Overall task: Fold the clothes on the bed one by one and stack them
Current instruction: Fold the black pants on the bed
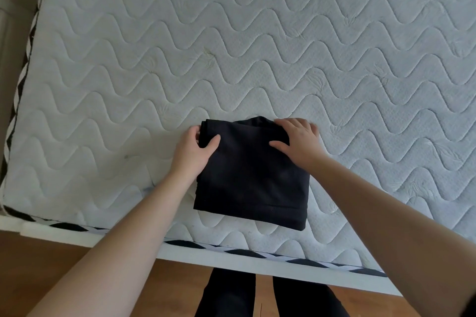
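Left hand (192,150) has its fingers curled round the far-left corner of the folded black garment (251,177), thumb on top, pinching it; right hand (298,140) lies flat, fingers spread, pressing the far-right corner; the garment sits on the quilted white mattress (231,46), near its front edge.

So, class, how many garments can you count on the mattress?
1: a folded black garment near the mattress front edge, held by both hands. Others may lie out of view.

The left hand's (192,150) fingertips were hidden under the black garment's (251,177) edge. The bed (257,46) ran past the picture's edges. The garment's kind stayed unclear.
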`<state>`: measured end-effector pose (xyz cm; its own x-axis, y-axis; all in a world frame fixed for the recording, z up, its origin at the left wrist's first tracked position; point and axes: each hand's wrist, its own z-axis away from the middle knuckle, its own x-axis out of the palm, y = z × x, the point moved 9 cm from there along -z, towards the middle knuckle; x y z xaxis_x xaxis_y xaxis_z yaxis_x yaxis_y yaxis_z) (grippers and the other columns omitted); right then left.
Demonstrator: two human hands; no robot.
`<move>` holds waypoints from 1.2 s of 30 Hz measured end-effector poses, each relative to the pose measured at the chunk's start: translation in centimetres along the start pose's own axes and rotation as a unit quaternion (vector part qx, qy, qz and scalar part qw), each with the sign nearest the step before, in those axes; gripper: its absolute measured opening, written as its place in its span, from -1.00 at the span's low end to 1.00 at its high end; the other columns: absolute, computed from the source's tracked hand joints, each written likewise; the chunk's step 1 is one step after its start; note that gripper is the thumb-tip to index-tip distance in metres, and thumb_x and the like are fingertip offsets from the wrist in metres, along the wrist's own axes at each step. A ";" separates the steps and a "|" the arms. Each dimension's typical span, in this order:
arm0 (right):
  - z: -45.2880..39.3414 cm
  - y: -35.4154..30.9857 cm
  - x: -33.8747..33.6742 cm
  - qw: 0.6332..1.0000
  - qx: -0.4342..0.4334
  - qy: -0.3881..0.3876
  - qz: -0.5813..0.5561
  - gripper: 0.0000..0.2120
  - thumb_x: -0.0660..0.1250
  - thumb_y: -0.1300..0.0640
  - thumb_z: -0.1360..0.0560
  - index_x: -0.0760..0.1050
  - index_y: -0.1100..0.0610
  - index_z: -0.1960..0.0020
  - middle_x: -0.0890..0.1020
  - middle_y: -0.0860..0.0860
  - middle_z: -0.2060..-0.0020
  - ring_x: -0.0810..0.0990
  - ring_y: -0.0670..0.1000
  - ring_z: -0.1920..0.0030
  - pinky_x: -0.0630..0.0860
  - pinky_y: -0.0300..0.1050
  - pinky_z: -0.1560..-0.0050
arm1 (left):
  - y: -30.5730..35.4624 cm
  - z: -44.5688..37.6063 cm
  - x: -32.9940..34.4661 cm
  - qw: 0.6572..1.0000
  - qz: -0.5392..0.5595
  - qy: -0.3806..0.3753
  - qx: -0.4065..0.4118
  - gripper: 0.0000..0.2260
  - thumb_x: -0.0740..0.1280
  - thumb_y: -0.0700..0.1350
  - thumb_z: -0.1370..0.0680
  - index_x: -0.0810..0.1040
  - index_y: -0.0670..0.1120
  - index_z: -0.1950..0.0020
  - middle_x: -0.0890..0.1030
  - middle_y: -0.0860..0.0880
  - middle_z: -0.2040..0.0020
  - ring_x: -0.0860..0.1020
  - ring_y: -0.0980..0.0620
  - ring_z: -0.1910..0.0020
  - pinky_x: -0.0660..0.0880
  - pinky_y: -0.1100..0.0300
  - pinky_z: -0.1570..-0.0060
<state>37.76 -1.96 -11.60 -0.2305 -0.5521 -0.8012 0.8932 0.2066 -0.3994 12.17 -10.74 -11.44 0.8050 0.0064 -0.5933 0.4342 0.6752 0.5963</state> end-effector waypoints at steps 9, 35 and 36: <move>0.1 -1.0 0.3 0.999 -0.034 0.023 -0.034 -0.71 0.31 -0.02 -0.56 0.55 -0.11 -0.28 0.51 -0.08 -0.16 0.35 0.02 -0.25 0.12 -0.04 -0.35 | 7.4 0.5 1.1 0.918 -0.283 0.090 0.263 -0.45 0.52 0.10 -0.40 0.51 -0.05 -0.32 0.49 -0.10 -0.27 0.44 -0.17 -0.27 0.36 -0.07 -0.25; 0.6 0.8 -0.6 0.995 -0.088 0.044 -0.011 -0.60 0.38 -0.21 -0.44 0.59 -0.06 -0.20 0.55 -0.09 -0.12 0.46 0.04 -0.17 0.19 0.04 -0.32 | 11.1 4.2 7.6 0.784 -0.424 -0.039 0.451 -0.83 0.46 -0.29 -0.38 0.55 -0.09 0.13 0.48 0.02 0.39 0.48 -0.04 0.33 0.38 0.10 0.26; 0.5 0.5 -0.4 0.996 -0.087 0.033 -0.015 -0.55 0.31 -0.29 -0.44 0.57 -0.08 -0.22 0.55 -0.11 -0.13 0.45 0.02 -0.19 0.16 0.03 -0.33 | 11.3 4.7 7.3 0.777 -0.418 -0.019 0.470 -0.82 0.46 -0.31 -0.36 0.57 -0.08 0.15 0.46 0.02 0.41 0.47 -0.04 0.35 0.40 0.10 0.28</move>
<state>38.51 -2.00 -11.28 -0.2859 -0.5076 -0.8128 0.8061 0.3312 -0.4904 24.89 -6.51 -6.48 0.0855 -0.1790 -0.9801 0.9008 -0.4065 0.1528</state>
